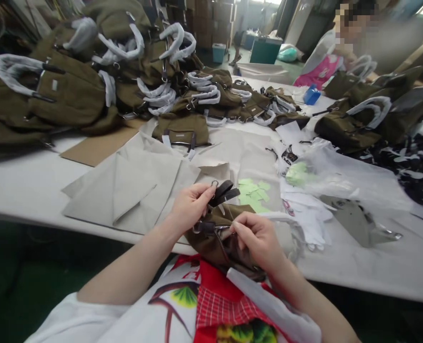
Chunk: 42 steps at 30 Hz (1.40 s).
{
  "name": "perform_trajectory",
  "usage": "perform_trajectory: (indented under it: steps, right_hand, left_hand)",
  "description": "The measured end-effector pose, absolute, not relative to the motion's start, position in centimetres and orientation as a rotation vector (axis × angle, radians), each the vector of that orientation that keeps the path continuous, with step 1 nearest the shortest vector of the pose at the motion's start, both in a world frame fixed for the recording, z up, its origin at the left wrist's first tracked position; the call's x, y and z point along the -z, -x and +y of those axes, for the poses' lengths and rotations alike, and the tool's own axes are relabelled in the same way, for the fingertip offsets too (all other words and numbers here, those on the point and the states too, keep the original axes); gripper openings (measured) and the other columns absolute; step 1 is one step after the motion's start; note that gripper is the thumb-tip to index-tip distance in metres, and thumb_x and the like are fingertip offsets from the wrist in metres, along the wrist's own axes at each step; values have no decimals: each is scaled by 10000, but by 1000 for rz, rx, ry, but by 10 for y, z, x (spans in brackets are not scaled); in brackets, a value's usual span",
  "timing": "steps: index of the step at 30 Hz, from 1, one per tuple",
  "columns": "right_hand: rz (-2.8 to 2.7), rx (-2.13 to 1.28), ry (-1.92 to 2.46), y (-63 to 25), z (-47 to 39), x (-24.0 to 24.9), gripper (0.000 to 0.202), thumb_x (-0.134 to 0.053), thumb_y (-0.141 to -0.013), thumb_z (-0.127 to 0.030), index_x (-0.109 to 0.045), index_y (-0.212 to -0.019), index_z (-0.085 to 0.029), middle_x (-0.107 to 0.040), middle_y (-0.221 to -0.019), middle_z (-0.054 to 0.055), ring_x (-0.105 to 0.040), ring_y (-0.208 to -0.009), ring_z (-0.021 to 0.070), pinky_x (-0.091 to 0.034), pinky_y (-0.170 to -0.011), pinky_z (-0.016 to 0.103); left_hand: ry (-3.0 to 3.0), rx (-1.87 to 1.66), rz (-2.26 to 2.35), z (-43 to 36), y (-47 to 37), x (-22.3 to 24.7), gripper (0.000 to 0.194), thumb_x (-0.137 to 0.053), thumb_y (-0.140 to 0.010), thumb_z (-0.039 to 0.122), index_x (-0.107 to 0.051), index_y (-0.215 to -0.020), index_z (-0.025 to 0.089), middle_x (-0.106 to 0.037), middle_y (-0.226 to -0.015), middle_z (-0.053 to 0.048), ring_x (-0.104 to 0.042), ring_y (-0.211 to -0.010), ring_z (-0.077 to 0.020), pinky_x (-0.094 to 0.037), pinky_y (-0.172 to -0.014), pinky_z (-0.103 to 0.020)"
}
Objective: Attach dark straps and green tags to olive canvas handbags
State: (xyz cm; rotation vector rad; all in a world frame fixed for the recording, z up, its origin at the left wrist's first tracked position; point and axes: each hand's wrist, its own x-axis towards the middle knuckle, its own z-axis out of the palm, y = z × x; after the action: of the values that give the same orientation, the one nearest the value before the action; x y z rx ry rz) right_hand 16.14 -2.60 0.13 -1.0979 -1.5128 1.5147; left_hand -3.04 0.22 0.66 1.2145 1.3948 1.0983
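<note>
While the left hand (190, 207) pinches shut on a dark strap tab (226, 193) with a small metal ring at its top, thumb and forefinger closed tight around it, the right hand (257, 238) has its fingers (240, 227) curled in and nipped on the zipper pull (229, 227) of the olive bag (215, 238). That bag sits right at the near edge of the surface (25, 186), half spilling toward the person's lap, and both hands are on it. The zipper line runs down and to the right, away from the left hand and under the right palm, so the right hand is the one on the zip and the left steadies the strap end just above it. Farther out, folded grey paper (133, 186) lies left of the hands, green tags (254, 190) and white gloves (311, 224) to the right. At the far edge, finished olive bags (68, 90) with wrapped white handles are heaped up, and another person (322, 66) works at the far right corner.
</note>
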Motion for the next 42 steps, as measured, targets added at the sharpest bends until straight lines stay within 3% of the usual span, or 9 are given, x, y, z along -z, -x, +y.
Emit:
perform_trajectory:
  steps: [4, 12, 15, 18, 23, 27, 29, 36, 42]
  right_hand:
    - [-1473, -1535, 1126, -161, -23, 1, 228, -580, -860, -333, -616, -712, -164, -506, -448, -53, -426, -398, 76, -329, -425, 191]
    - [-1292, -1455, 1105, -159, -20, 11, 250, -527, -931, -400, -588, -845, -173, -445, -487, -79, -383, -439, 72, -308, -444, 191]
    - [-1357, -1328, 1139, -157, -19, 16, 229, -546, -930, -400, -573, -992, -181, -453, -545, -82, -410, -485, 85, -331, -475, 199]
    - [-1569, -1182, 1240, -155, -15, 15, 427, -668, -848, -371, -530, -1199, -171, -457, -554, -96, -451, -507, 107, -381, -539, 228]
    - [-1799, -991, 1293, -156, -8, 15, 239, -490, -926, -320, -684, -948, -182, -699, -757, 42, -631, -707, 188, -447, -673, 290]
    - [-1716, -808, 1364, -160, -7, 27, 282, -443, -905, -272, -703, -839, -185, -731, -767, 72, -649, -691, 209, -467, -646, 304]
    - [-1637, -777, 1392, -162, -7, 33, 247, -486, -866, -272, -701, -788, -181, -731, -743, 79, -652, -679, 220, -491, -645, 318]
    - [-1505, -912, 1064, -157, -5, 31, 250, -642, -786, -207, -700, -1029, -215, -750, -971, 59, -685, -904, 227, -555, -848, 363]
    - [-1534, -979, 1007, -152, -4, 29, 208, -606, -808, -209, -713, -987, -220, -738, -980, 70, -681, -903, 229, -557, -866, 386]
  left_hand:
    - [-1256, -1187, 1453, 5, 27, -1, 345, -630, -846, 485, -719, -943, 166, -576, -490, 40, -512, -411, -91, -375, -415, -178]
    - [-879, -1225, 1201, 12, 24, -4, 369, -641, -811, 550, -537, -834, 197, -575, -461, 55, -534, -400, -91, -419, -425, -152]
    - [-849, -1185, 1158, 14, 25, -4, 385, -672, -782, 545, -522, -833, 194, -595, -511, 51, -530, -413, -79, -404, -423, -143]
    - [-875, -1114, 1142, 14, 23, -3, 391, -665, -788, 549, -516, -839, 192, -614, -552, 42, -521, -414, -73, -378, -418, -144]
    - [-1046, -1001, 1080, 9, 19, -2, 347, -603, -858, 524, -574, -844, 178, -554, -574, 48, -449, -429, -59, -333, -434, -162]
    - [-1331, -990, 1040, 7, 26, -7, 338, -577, -894, 465, -606, -746, 162, -639, -1021, -60, -594, -809, -139, -471, -689, -227]
    - [-1445, -834, 918, 7, 31, -9, 353, -542, -919, 448, -604, -724, 161, -631, -1051, -66, -582, -917, -175, -470, -800, -262]
    - [-1060, -819, 796, 8, 32, 1, 417, -459, -931, 531, -664, -1043, 185, -699, -982, -77, -640, -912, -220, -502, -829, -340]
    - [-1132, -614, 675, 21, 19, 4, 339, -699, -808, 443, -728, -985, 156, -730, -983, -67, -646, -950, -211, -486, -897, -321]
